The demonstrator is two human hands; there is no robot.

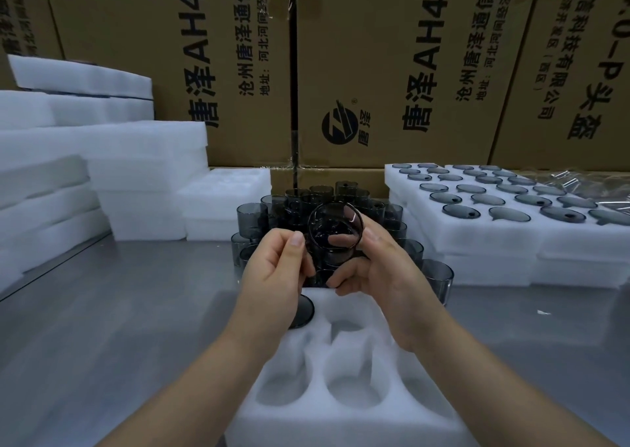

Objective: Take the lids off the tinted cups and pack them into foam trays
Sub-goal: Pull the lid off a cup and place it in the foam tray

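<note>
**A:** Above the far edge of the near foam tray, what have you got?

**B:** I have one tinted cup lifted off the tabletop, tilted with a round end toward me. My left hand pinches its left rim between thumb and fingers. My right hand curls round its right side, thumb beneath.

**A:** Lid on or off?

**B:** I cannot tell. A dark round piece lies at the tray's far left corner, partly under my left wrist.

**A:** And around that?

**B:** Loose cups stand clustered just beyond my hands. Far right, a filled tray shows rows of grey discs. White foam stacks sit far left, with cardboard boxes behind.
</note>
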